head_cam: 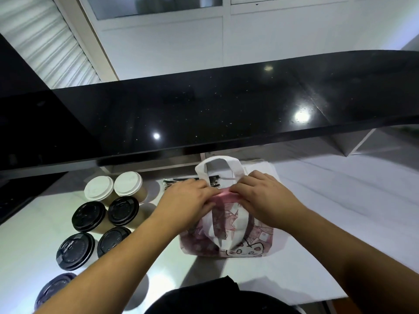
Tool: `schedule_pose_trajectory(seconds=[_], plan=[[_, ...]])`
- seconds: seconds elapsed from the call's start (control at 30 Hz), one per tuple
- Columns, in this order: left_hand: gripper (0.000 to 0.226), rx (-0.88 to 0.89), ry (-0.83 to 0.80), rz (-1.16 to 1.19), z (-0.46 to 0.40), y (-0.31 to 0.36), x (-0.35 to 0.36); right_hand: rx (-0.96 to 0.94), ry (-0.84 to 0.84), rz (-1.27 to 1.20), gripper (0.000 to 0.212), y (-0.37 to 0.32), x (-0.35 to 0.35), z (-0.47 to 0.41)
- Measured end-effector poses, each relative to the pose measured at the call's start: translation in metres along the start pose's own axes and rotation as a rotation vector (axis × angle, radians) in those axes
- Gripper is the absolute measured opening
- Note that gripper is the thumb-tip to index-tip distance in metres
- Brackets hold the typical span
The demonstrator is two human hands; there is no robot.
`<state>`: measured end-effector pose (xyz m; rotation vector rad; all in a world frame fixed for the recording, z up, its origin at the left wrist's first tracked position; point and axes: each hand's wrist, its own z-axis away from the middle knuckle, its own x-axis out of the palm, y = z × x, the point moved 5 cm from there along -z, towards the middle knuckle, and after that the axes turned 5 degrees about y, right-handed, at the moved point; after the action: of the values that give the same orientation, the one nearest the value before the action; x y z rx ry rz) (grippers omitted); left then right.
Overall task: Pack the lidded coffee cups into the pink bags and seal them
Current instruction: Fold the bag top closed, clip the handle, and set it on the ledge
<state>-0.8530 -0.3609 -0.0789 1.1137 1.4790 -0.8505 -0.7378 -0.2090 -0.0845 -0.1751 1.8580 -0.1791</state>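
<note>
Both hands meet at the mouth of a pink bag [226, 236] standing on the white counter [306, 234]. The left hand [190, 200] and right hand [263, 198] each curl their fingers over the pink top edge [223, 197] and pinch it together from either side, so the closing step looks to be in hand. One white handle [218, 165] stands up behind the hands; the other hangs down the printed front.

Judging from the layout, this bag is near done, while most of the work remains: left of the bag, well apart from it, wait two white-lidded cups [113, 186], four black-lidded cups [102, 225] and a darker lid [55, 288] cut off at the frame's lower edge. A flat packet of dark sticks [181, 180] lies just behind the left hand.

What the bag holds cannot be seen, nor the closure itself under the fingers. Pale flat sheets [260, 166] behind the bag may be more bags; I cannot tell.
</note>
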Motion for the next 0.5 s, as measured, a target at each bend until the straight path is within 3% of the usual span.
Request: schedule_pose_trajectory(seconds=[0.13, 0.27, 0.4, 0.5], plan=[[0.035, 0.028, -0.043, -0.006, -0.010, 0.002, 0.004, -0.013, -0.068, -0.017, 0.027, 0.006, -0.004, -0.003], [0.028, 0.061, 0.004, 0.047, -0.007, -0.003, 0.001, 0.025, -0.019, -0.074, 0.019, 0.013, -0.016, 0.003], [0.028, 0.041, -0.009, 0.142, 0.002, -0.015, 0.000, 0.071, -0.047, -0.057, 0.034, 0.028, -0.016, 0.019], [0.026, 0.014, -0.021, 0.229, 0.008, -0.019, 0.000, 0.075, -0.070, -0.074, 0.030, 0.032, -0.015, 0.020]])
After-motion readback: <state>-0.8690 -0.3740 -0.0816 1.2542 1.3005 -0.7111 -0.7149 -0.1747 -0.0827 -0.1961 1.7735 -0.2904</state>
